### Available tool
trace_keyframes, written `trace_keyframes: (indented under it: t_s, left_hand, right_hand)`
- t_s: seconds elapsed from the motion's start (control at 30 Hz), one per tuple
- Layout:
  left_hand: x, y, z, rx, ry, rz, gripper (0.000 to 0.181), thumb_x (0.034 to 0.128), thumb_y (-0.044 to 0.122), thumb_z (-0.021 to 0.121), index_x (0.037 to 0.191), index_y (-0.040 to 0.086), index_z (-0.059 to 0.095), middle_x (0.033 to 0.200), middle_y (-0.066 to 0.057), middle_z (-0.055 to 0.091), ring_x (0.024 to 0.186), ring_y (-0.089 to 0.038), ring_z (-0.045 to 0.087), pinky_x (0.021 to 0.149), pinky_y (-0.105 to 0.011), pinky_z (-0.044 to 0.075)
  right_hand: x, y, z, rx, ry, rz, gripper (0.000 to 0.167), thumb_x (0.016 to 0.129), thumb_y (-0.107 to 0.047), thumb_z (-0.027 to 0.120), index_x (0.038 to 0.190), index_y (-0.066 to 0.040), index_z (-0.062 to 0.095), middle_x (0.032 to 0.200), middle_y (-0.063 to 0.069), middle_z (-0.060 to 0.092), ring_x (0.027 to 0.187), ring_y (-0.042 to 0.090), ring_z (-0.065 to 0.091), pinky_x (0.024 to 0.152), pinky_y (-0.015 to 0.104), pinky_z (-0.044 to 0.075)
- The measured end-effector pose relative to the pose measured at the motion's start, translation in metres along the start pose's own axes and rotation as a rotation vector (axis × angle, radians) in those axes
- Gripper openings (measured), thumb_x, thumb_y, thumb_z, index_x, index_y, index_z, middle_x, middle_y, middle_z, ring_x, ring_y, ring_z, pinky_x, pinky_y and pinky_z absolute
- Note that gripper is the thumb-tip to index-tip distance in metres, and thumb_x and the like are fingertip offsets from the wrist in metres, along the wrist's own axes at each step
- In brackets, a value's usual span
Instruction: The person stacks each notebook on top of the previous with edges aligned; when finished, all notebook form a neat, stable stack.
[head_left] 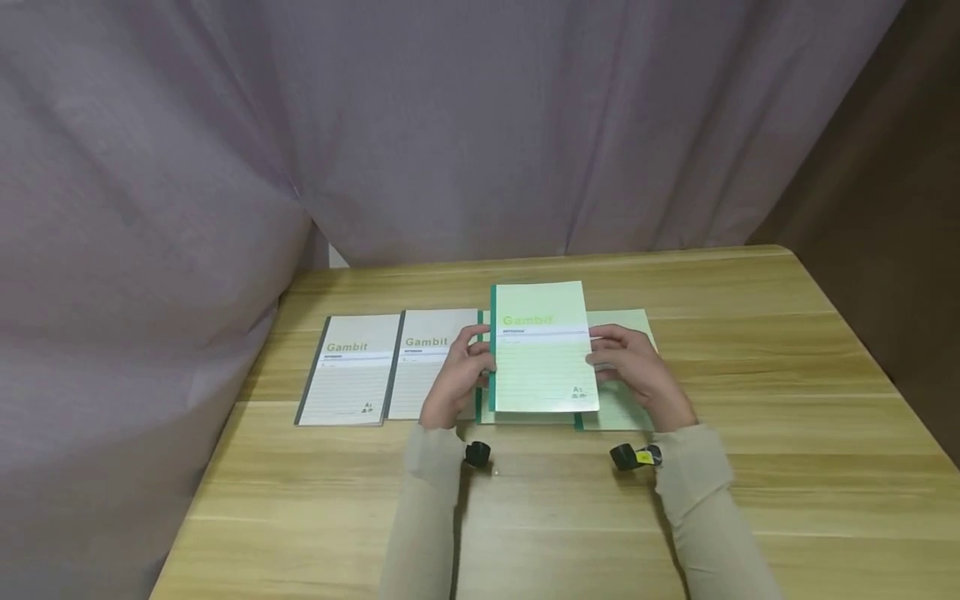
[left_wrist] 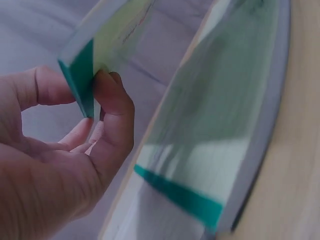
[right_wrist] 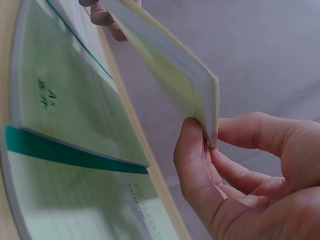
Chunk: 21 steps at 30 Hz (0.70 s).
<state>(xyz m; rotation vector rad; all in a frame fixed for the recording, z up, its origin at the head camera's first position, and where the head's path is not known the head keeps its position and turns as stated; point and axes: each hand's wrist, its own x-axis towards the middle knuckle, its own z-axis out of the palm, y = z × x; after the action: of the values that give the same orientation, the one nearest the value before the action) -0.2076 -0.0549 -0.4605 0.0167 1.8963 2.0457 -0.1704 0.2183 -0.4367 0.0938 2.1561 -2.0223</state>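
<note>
A pale green notebook [head_left: 543,367] with a dark green spine is held above the table, its "Gambit" cover facing up. My left hand [head_left: 456,382] pinches its spine edge; in the left wrist view, thumb and fingers stand on both sides of the green spine [left_wrist: 82,80]. On the opposite edge, my right hand [head_left: 636,367] pinches the pages and covers, as the right wrist view shows at the notebook's corner [right_wrist: 209,107]. Beneath it lie two more green notebooks, one mostly hidden [head_left: 525,418] and one to the right [head_left: 618,408], partly behind my right hand.
Two whitish notebooks with dark grey spines, one far left [head_left: 352,375] and one [head_left: 423,392] beside the green ones, lie in the same row. The wooden table [head_left: 555,525] reaches back to a grey-purple curtain [head_left: 465,125]. Small black devices [head_left: 477,454] sit at both wrists.
</note>
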Motion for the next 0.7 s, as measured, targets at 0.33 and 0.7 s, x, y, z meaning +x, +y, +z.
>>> trace_keyframes:
  t_s: [0.33, 0.7]
  left_hand:
    - [0.003, -0.006, -0.007, 0.141, 0.064, 0.010, 0.067, 0.0801, -0.009, 0.055, 0.145, 0.004, 0.045, 0.115, -0.016, 0.050, 0.078, -0.019, 0.050, 0.058, -0.031, 0.046]
    - [0.006, -0.006, -0.010, 0.306, 0.121, -0.008, 0.061, 0.0831, -0.005, 0.057, 0.143, -0.001, 0.049, 0.114, -0.017, 0.054, 0.095, -0.025, 0.055, 0.069, -0.032, 0.053]
  right_hand:
    - [0.012, 0.016, 0.011, -0.019, -0.010, 0.041, 0.053, 0.090, 0.008, 0.062, 0.139, 0.015, 0.044, 0.097, 0.004, 0.063, 0.080, 0.009, 0.063, 0.070, 0.029, 0.058]
    - [0.020, 0.026, 0.020, -0.064, -0.019, 0.058, 0.051, 0.091, 0.009, 0.062, 0.139, 0.014, 0.045, 0.102, 0.011, 0.060, 0.082, 0.011, 0.062, 0.071, 0.028, 0.058]
